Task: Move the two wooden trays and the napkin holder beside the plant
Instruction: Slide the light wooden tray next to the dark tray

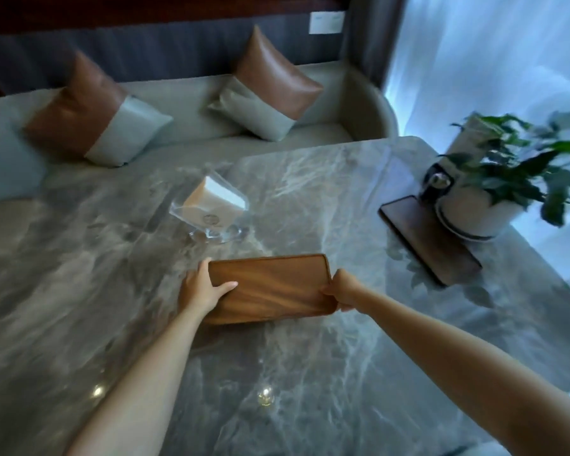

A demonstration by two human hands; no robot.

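Observation:
A light brown wooden tray (270, 286) is at the middle of the grey marble table (326, 373). My left hand (199, 287) grips its left end with the thumb on top. My right hand (341, 291) grips its right end. A second, darker wooden tray (422, 245) lies flat on the table to the right, touching the white pot of the green plant (494, 179). A clear napkin holder (211, 212) with white napkins stands behind the held tray, apart from both trays.
A grey sofa (185, 136) with two brown-and-grey cushions runs along the table's far side. A small round gadget (438, 181) sits against the plant pot. The table's right edge drops off just past the plant, by a bright curtained window (491, 60).

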